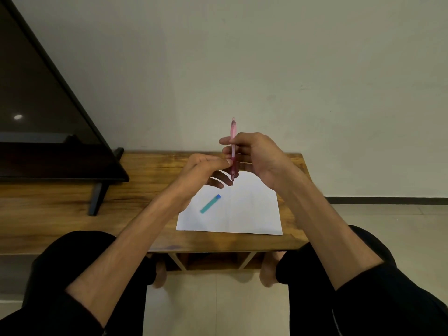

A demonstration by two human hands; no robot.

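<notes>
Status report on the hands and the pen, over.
Right hand grips pink pen mid-barrel, upright, tip down. Left hand pinches its lower end. Pen above paper; teal tube lies on it, clear of tip.

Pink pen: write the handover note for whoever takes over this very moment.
Right hand: grip curled round the pink pen at mid-barrel; pen upright, tip down.
Left hand: thumb and finger pinch the pen's lower end.
Things: pen held above the white paper on the wooden table; teal tube with a blue end lies on the paper, untouched.
Done: pen is off the table; paper looks blank.
Left: probably finish the work at the pen's lower end.
</notes>
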